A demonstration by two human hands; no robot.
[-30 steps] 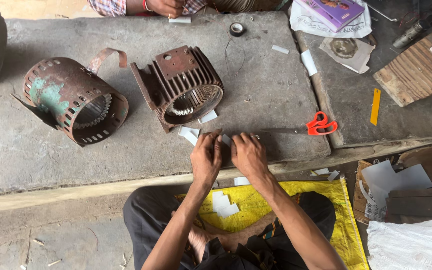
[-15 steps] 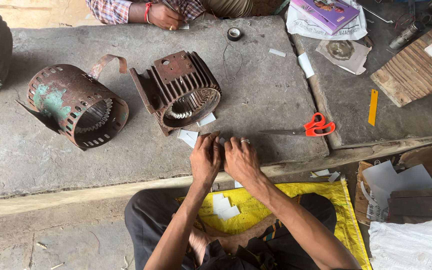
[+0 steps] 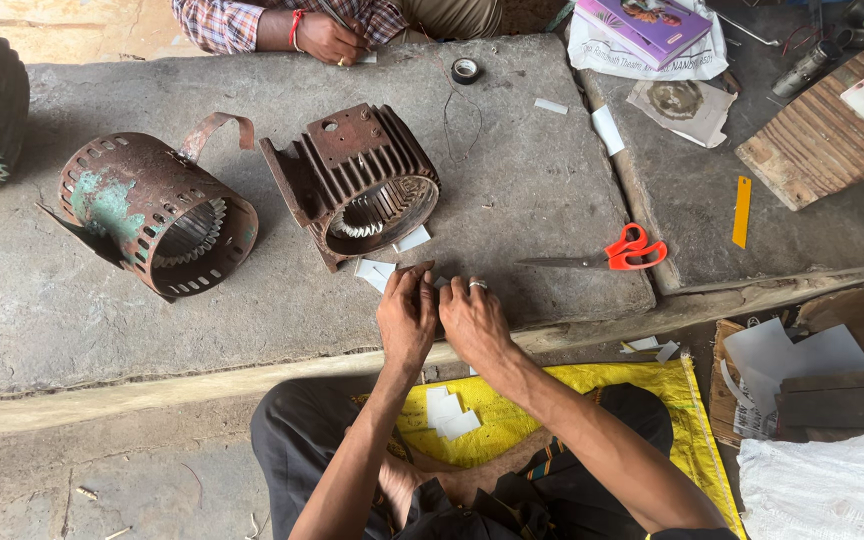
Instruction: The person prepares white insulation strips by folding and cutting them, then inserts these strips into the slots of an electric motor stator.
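A paper strip (image 3: 442, 284) is pinched between left hand (image 3: 407, 318) and right hand (image 3: 472, 320); cut pieces (image 3: 377, 270) are piled just beyond, the stator (image 3: 367, 185) unlined.

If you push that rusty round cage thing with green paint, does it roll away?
Probably a little: the rusty drum lies on its curved side on the stone slab. Its strap and bent flap would likely stop it. It looks like thick metal, so probably heavy.

We're in a motor repair workshop: two rusty finned motor housings (image 3: 364, 187) and (image 3: 157, 215) lie on a rough stone surface (image 3: 512, 150), orange-handled scissors (image 3: 612, 255) nearby, cut white paper slips (image 3: 382, 268) scattered about, tape roll (image 3: 466, 70) beyond.
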